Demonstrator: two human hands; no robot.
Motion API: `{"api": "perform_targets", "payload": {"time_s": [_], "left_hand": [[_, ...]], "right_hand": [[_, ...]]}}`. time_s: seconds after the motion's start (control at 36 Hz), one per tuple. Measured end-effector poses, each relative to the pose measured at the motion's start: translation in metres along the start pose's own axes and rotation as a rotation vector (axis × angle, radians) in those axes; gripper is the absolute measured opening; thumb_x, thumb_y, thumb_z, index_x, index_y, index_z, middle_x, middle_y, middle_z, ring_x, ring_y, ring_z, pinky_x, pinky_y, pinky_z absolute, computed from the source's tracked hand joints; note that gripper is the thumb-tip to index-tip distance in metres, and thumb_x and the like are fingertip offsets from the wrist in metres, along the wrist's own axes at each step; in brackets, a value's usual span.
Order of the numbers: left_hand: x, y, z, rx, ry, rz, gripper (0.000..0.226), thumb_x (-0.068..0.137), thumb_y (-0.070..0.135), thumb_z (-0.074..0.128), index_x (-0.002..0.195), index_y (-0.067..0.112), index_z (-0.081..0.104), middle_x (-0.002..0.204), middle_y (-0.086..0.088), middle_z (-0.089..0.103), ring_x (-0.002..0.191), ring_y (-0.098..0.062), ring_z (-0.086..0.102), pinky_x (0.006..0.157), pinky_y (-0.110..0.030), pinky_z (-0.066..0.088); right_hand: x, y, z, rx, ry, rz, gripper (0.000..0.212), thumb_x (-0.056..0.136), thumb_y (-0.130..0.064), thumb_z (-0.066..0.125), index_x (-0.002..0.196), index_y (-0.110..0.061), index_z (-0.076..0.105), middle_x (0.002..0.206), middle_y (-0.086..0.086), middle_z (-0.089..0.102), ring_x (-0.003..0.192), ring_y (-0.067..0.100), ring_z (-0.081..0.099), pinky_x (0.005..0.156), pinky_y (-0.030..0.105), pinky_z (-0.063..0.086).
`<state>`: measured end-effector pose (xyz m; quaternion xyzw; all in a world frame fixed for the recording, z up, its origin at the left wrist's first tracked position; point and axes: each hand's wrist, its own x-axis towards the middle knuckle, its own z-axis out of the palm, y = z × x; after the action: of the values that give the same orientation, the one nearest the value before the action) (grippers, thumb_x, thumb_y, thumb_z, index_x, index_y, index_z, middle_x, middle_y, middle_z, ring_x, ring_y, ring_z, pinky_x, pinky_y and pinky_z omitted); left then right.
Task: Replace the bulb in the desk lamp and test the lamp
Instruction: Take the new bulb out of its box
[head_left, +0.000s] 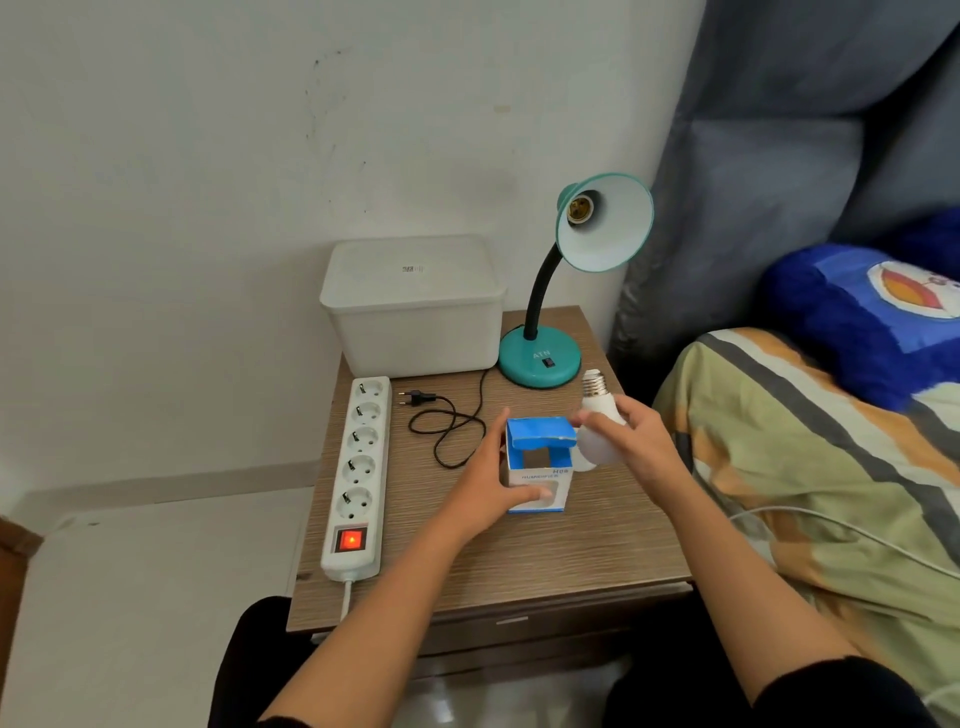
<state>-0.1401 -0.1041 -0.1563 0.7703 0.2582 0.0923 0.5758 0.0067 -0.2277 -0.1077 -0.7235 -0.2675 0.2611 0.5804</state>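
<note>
A teal desk lamp (540, 361) stands at the back right of the wooden bedside table (519, 561), and its shade (605, 223) shows a bare socket with no bulb in it. My right hand (636, 441) grips a white bulb (597, 436) with its screw base pointing up, just right of a small blue and white box (540, 465). My left hand (493, 483) holds that box from the left, with the box's top flap open. The lamp's black plug (415, 399) and cord lie loose on the table, not plugged in.
A white power strip (358, 467) with a lit red switch lies along the table's left edge. A white lidded plastic bin (415, 306) sits at the back beside the lamp. A bed with a striped blanket (810, 467) and a blue pillow borders the table's right side.
</note>
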Motion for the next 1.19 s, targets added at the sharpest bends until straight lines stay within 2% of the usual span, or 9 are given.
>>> {"api": "perform_targets", "payload": {"time_s": [0.14,0.33,0.39,0.47,0.53,0.69,0.89,1.03,1.19], "left_hand": [[-0.007,0.005,0.008,0.137,0.156,0.111,0.099,0.076,0.025,0.075,0.147,0.031,0.007,0.155,0.009,0.013,0.140,-0.007,0.020,0.113,-0.030,0.025],[-0.015,0.001,0.007,0.139,0.177,0.186,0.073,0.085,0.042,0.062,0.145,0.026,0.025,0.154,0.013,0.015,0.138,0.000,0.019,0.112,-0.027,0.029],[-0.016,0.001,0.006,0.088,0.176,0.176,0.066,0.088,0.046,0.052,0.145,0.025,0.028,0.155,0.011,0.016,0.137,-0.001,0.023,0.107,-0.023,0.036],[-0.017,0.003,0.006,0.051,0.215,0.175,0.050,0.095,0.036,0.043,0.142,0.021,0.035,0.153,0.005,0.024,0.126,0.004,0.031,0.086,-0.002,0.040],[-0.015,0.003,0.007,0.031,0.234,0.178,0.045,0.097,0.031,0.043,0.140,0.019,0.038,0.152,0.004,0.027,0.122,0.004,0.035,0.085,-0.005,0.043],[-0.013,0.002,0.011,-0.068,0.263,0.152,0.044,0.095,0.022,0.050,0.138,0.019,0.042,0.149,0.006,0.030,0.103,0.019,0.044,0.071,-0.008,0.049],[-0.012,0.004,0.011,-0.126,0.289,0.114,0.044,0.093,0.017,0.055,0.135,0.019,0.045,0.150,0.004,0.033,0.109,0.004,0.046,0.080,-0.019,0.053],[-0.013,0.005,0.010,-0.106,0.274,0.102,0.045,0.093,0.019,0.055,0.137,0.020,0.044,0.151,0.006,0.032,0.098,0.016,0.047,0.082,-0.024,0.055],[-0.015,0.006,0.007,-0.057,0.244,0.110,0.047,0.093,0.022,0.053,0.139,0.020,0.042,0.152,0.006,0.028,0.095,0.019,0.044,0.072,-0.013,0.053]], "right_hand": [[-0.007,0.007,0.001,-0.159,-0.003,-0.047,0.020,0.075,-0.028,0.075,0.090,-0.022,0.062,0.086,-0.002,0.064,0.079,0.015,0.059,0.069,0.031,0.050],[-0.013,0.005,0.009,-0.272,0.041,-0.102,0.032,0.071,-0.021,0.079,0.097,-0.012,0.061,0.097,0.005,0.064,0.087,0.017,0.058,0.069,0.027,0.048],[-0.014,0.004,0.012,-0.318,0.062,-0.104,0.035,0.071,-0.022,0.079,0.099,-0.013,0.060,0.100,0.005,0.063,0.090,0.018,0.058,0.071,0.027,0.049],[-0.016,0.001,0.015,-0.362,0.078,-0.118,0.038,0.071,-0.021,0.079,0.103,-0.011,0.060,0.101,0.002,0.062,0.090,0.015,0.056,0.068,0.022,0.046],[-0.017,0.000,0.016,-0.381,0.085,-0.124,0.038,0.071,-0.021,0.079,0.104,-0.011,0.060,0.100,0.001,0.060,0.089,0.014,0.055,0.063,0.016,0.043],[-0.019,0.002,0.016,-0.411,0.068,-0.119,0.039,0.072,-0.021,0.078,0.106,-0.012,0.059,0.103,0.002,0.062,0.091,0.013,0.056,0.062,0.013,0.042],[-0.021,0.004,0.017,-0.405,0.072,-0.084,0.038,0.073,-0.020,0.078,0.105,-0.011,0.060,0.100,0.000,0.058,0.087,0.012,0.053,0.058,0.013,0.039],[-0.019,0.005,0.019,-0.396,0.083,-0.063,0.038,0.072,-0.021,0.078,0.104,-0.010,0.060,0.097,-0.001,0.058,0.086,0.013,0.054,0.056,0.014,0.038],[-0.018,0.012,0.021,-0.347,0.085,-0.013,0.038,0.073,-0.021,0.077,0.104,-0.012,0.058,0.104,0.004,0.059,0.092,0.017,0.056,0.060,0.020,0.044]]}}
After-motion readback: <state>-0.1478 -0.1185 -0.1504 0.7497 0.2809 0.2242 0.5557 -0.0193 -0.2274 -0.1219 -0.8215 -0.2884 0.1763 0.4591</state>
